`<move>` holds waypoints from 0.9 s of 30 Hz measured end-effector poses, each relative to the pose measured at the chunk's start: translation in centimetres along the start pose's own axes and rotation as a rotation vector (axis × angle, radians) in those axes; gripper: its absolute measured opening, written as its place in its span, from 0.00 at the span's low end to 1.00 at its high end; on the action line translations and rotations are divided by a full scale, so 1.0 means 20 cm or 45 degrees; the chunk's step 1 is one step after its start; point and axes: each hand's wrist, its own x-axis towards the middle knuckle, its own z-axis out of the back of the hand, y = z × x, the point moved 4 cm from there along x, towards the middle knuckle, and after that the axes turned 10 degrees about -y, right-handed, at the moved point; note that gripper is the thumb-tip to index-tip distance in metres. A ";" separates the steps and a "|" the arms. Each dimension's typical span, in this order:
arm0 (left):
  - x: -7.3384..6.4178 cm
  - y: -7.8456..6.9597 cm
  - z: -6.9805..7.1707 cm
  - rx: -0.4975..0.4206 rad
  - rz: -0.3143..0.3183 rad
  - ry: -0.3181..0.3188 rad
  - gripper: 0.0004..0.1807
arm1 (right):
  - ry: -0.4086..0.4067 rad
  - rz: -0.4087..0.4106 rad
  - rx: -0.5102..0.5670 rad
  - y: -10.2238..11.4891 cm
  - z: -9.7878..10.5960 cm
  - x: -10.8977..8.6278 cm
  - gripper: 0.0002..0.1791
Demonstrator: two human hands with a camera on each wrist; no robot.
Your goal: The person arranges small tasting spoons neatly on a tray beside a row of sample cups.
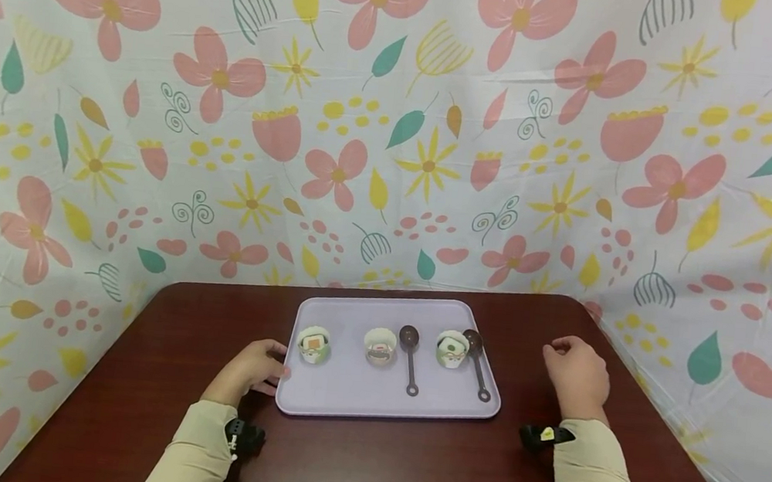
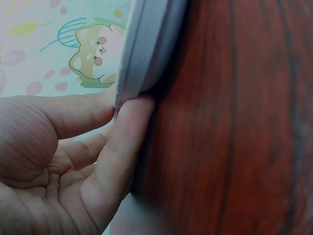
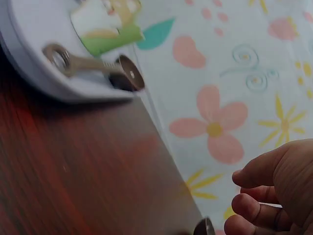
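Sleeves: pale, one on each forearm; left sleeve (image 1: pixel 187 451) and right sleeve (image 1: pixel 603 479) reach in from the near side over the desk (image 1: pixel 392 467).
Tray: pale lilac tray (image 1: pixel 343 396), lying on the desk, its left rim within the left hand's grip.
Left hand: left hand (image 1: pixel 251 369) pinches the tray rim, thumb on the upper side, a finger beneath.
Right hand: right hand (image 1: pixel 577 377) is apart from the tray, to its right; fingers half curled, thumb held off them, nothing seen between.
Cups: left cup (image 1: pixel 312 355), middle cup (image 1: pixel 379 357) and right cup (image 1: pixel 450 356) stand upright on the tray.
Spoons: first spoon (image 1: pixel 411 362) lies just beside the middle cup, on its right; second spoon (image 1: pixel 479 372) lies just right of the right cup. Both bowls face the far side.
Dark object: dark object (image 3: pixel 204 226), cut off by the right wrist view's lower edge, near the right fingertips; possibly another spoon, identity not confirmed.
Setting-out, done: three cups placed, two with a spoon alongside.
Setting-out, left: the left cup has no spoon beside it; judged by the pairing, one spoon appears outstanding.
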 end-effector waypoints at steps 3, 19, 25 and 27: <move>0.00 0.00 0.00 0.001 0.002 -0.002 0.28 | -0.010 -0.043 -0.002 -0.05 0.01 0.01 0.22; 0.00 -0.01 0.00 0.008 -0.005 -0.005 0.29 | 0.003 -0.163 -0.045 -0.23 0.01 0.06 0.25; 0.00 0.00 0.00 0.000 0.014 -0.005 0.29 | 0.036 -0.165 -0.056 -0.24 0.00 0.06 0.25; 0.00 0.00 0.00 0.002 0.021 -0.004 0.28 | 0.038 -0.155 -0.057 -0.24 0.00 0.05 0.24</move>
